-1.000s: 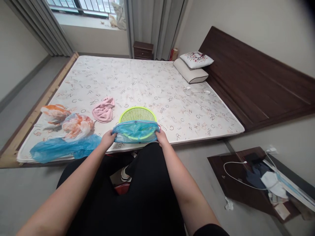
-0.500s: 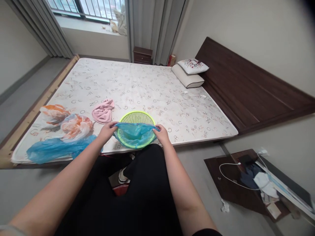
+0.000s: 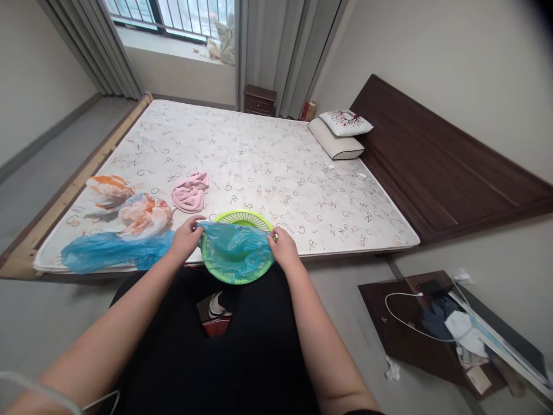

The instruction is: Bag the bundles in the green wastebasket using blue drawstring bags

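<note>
A blue plastic bag (image 3: 235, 248) stretches between my two hands across a lime-green plastic basket (image 3: 246, 217). Its left edge is pinched in my left hand (image 3: 188, 237), and my right hand (image 3: 284, 246) grips the other edge at the basket's right side. Part of the bag hangs inside the basket, whose near rim juts past the mattress edge over my lap. Left of my left hand lies a second blue plastic bag (image 3: 112, 251). Beyond it are two white-and-orange plastic bags (image 3: 147, 214) (image 3: 108, 190) and a crumpled pink cloth (image 3: 190, 193).
The white mattress (image 3: 242, 150) with printed letters spreads out in front of me. Pillows (image 3: 345, 123) rest against the dark headboard (image 3: 432, 150). At right a brown board (image 3: 389, 311) holds a white cable and cloths. Crumpled tissue (image 3: 392, 369) lies on the floor.
The basket has come nearer to me and tipped, its near rim now lower over my lap. My hands keep the bag's edge stretched. The view has shifted slightly.
</note>
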`<state>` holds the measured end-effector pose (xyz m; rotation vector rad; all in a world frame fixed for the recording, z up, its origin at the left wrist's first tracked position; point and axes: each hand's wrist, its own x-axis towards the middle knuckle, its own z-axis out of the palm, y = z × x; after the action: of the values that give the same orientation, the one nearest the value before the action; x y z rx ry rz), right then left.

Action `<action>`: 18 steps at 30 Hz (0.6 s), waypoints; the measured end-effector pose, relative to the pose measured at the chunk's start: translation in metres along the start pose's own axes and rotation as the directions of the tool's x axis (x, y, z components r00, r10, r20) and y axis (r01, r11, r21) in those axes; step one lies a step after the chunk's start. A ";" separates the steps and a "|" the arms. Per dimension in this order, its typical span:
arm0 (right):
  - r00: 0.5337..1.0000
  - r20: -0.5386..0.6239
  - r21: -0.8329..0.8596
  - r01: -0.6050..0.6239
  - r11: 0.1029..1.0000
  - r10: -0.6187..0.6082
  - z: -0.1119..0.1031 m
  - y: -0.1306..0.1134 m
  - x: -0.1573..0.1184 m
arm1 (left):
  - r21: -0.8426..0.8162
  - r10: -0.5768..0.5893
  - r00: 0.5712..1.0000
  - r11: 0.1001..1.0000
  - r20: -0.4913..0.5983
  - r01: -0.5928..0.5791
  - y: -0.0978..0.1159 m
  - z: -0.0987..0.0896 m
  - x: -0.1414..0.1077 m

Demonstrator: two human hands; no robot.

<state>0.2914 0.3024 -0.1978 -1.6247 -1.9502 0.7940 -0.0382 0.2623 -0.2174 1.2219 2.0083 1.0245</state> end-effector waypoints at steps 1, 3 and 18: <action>1.000 -0.011 -0.020 0.001 1.000 -0.001 0.000 -0.004 -0.001 | -0.001 0.010 1.000 1.000 0.018 -0.010 -0.001 0.000 0.000; 0.999 -0.029 -0.018 -0.030 0.999 0.030 0.001 -0.009 -0.003 | 0.013 0.060 0.998 0.998 0.032 -0.060 -0.001 -0.001 0.000; 0.978 -0.124 0.252 -0.133 0.959 0.168 0.008 -0.027 -0.002 | -0.253 -0.012 0.937 0.962 0.350 0.107 0.005 -0.016 -0.012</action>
<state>0.2673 0.2964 -0.1847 -1.6462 -1.5770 0.9076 -0.0432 0.2478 -0.2036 1.0991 1.5694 0.9408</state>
